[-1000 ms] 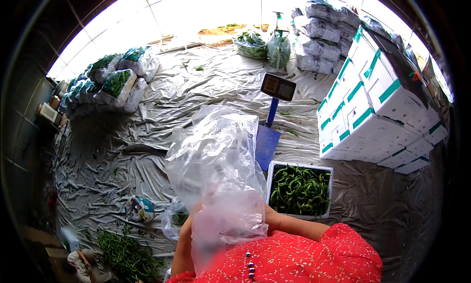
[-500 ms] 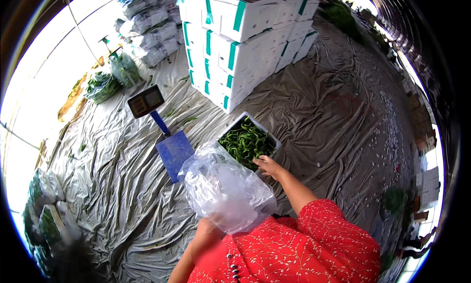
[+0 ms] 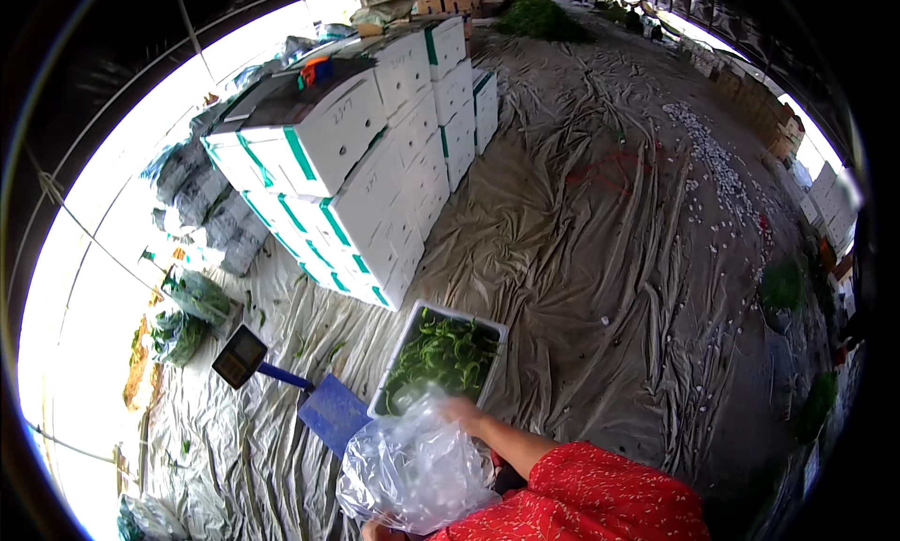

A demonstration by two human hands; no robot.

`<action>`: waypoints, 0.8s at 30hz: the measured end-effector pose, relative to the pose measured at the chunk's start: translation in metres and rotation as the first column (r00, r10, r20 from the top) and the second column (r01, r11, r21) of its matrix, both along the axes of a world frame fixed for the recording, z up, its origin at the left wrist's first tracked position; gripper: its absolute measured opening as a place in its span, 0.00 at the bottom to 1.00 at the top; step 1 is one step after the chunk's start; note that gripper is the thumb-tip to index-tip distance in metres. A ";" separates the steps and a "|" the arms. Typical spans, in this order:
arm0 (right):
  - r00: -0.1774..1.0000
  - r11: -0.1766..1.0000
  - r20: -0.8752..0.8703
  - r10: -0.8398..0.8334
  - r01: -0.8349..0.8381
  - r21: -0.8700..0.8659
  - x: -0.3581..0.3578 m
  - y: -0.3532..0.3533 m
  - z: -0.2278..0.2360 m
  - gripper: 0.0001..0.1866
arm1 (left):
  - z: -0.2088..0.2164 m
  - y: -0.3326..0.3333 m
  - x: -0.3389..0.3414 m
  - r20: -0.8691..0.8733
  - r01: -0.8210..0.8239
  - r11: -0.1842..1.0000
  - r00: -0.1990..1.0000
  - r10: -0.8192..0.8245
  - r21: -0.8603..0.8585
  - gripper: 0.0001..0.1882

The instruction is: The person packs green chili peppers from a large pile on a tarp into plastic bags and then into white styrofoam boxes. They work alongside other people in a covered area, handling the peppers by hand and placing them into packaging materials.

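Observation:
A large clear plastic bag (image 3: 417, 471) spreads in front of me, crumpled and partly covering the near end of a white crate. My right hand (image 3: 461, 413) is at the bag's upper edge beside the crate, its fingers partly behind the plastic and closed on it. Low in the picture, my left hand (image 3: 382, 530) grips the bag's near edge; only part of this hand shows. Long green peppers (image 3: 445, 353) fill the white foam crate (image 3: 500, 353). Left of it stands a floor scale with a blue platform (image 3: 333, 413) and a dark display (image 3: 240, 356).
White boxes with green tape (image 3: 352, 180) are stacked tall beyond the crate. Bags of green produce (image 3: 192, 302) sit at the left, near stacked wrapped bundles (image 3: 211, 227). Wrinkled sheeting (image 3: 572, 288) covers the floor. A green heap (image 3: 539, 16) lies far back.
My view has tilted up, so the crate, scale and boxes appear lower. My right hand has left the peppers' edge and moved onto the bag's upper edge.

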State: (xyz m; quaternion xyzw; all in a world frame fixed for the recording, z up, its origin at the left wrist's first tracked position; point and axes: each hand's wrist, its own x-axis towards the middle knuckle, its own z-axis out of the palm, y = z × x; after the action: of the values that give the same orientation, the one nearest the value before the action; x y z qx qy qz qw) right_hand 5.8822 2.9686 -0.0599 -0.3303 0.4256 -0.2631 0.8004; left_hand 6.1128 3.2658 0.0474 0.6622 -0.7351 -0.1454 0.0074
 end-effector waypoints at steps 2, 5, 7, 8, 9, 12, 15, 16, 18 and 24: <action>0.945 0.949 -0.101 -0.311 0.315 0.026 -0.028 -0.061 0.088 0.10 | 0.025 -0.040 0.012 -0.079 -0.147 0.976 0.988 0.136 -0.163 0.17; 0.783 0.804 0.276 -0.557 0.592 -0.055 -0.118 -0.127 0.171 0.08 | 0.049 -0.104 0.005 -0.305 -0.331 0.865 0.926 0.222 -0.376 0.12; 0.711 0.752 0.442 -0.547 0.649 -0.113 -0.170 -0.134 0.234 0.11 | 0.066 -0.137 0.002 -0.463 -0.469 0.750 0.852 0.245 -0.467 0.09; 0.689 0.726 0.519 -0.506 0.665 -0.175 -0.195 -0.134 0.236 0.14 | 0.071 -0.156 0.000 -0.462 -0.514 0.715 0.837 0.294 -0.475 0.12; 0.665 0.707 0.553 -0.502 0.684 -0.181 -0.215 -0.130 0.235 0.16 | 0.073 -0.174 0.001 -0.464 -0.556 0.679 0.817 0.343 -0.479 0.15; 0.657 0.634 0.375 -0.654 0.746 -0.202 -0.271 -0.092 0.208 0.15 | 0.161 -0.221 -0.067 -0.538 -0.504 0.676 0.822 0.185 -0.537 0.08; 0.576 0.533 0.308 -0.757 0.818 -0.217 -0.294 -0.062 0.183 0.15 | 0.125 -0.255 -0.052 -0.608 -0.560 0.704 0.760 0.228 -0.436 0.14; 0.539 0.495 0.270 -0.798 0.842 -0.215 -0.296 -0.041 0.177 0.16 | 0.116 -0.269 -0.052 -0.621 -0.536 0.716 0.762 0.182 -0.447 0.14; 0.373 0.325 0.318 -0.872 0.926 -0.194 -0.310 -0.028 0.167 0.17 | 0.109 -0.295 -0.058 -0.660 -0.493 0.767 0.741 0.122 -0.411 0.13; 0.414 0.351 0.235 -0.879 0.897 -0.268 -0.279 -0.029 0.242 0.21 | 0.045 -0.362 -0.006 -0.981 -0.261 0.961 0.138 0.134 0.094 0.17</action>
State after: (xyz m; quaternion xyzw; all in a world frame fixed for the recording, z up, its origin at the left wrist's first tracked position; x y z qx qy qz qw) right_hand 5.6031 2.9398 0.1825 -0.1784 0.4609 -0.7334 0.4667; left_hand 6.1072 2.9040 0.0926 0.5008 -0.4690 -0.4982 0.5301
